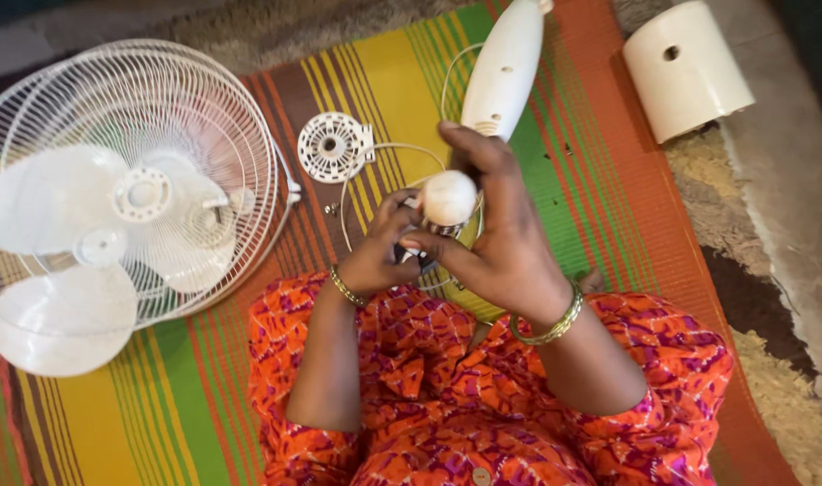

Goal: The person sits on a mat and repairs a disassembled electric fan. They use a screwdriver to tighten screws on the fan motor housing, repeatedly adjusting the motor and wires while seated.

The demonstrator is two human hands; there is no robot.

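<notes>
At frame centre, our right hand clamps the round white plastic fan knob; our left hand pinches beneath it. We judge fitting underway; next needs steady twisting.

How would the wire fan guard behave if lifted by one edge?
The guard looks light for its size: thin white wires, mostly air. It would probably flex a little, since the ribs are slender. The loose blades lying on it would likely slide off if it tilts.
</notes>
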